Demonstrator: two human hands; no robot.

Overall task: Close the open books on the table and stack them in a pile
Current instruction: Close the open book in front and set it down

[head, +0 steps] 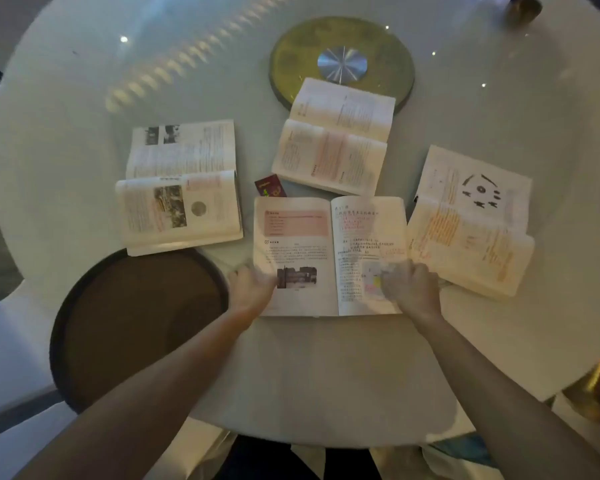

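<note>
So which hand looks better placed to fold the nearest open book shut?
Probably the right hand: it rests on the near book's right page by its outer edge, ready to swing it over. The left hand sits at the left page's edge, suited to steadying.

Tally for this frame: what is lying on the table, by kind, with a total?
Open books: 4, namely the left book, the far book, the near book under both hands, and the right book.
Small red booklet: 1
Closed books: 0
Total: 5
</note>
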